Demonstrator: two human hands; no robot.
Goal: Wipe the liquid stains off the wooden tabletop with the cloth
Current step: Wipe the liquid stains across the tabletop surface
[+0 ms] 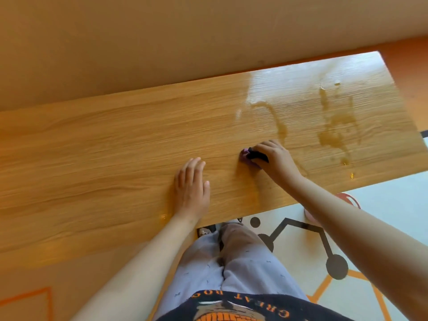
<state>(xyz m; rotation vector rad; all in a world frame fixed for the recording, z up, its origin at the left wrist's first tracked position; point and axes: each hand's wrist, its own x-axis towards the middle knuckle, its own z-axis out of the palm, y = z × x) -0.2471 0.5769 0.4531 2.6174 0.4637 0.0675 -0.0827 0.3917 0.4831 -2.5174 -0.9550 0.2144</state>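
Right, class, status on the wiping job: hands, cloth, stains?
Left hand flat on tabletop, open. Right hand grips cloth on tabletop. Stains unwiped, right of cloth. Nothing between them.

A plain beige wall (162,31) fills the top of the frame. At lower right lies pale floor (393,212) patterned with black lines, black dots and orange lines. Grey trousers (243,269) and a dark printed shirt (254,305) sit at bottom centre. A pink rounded object (347,197) is partly hidden at right.
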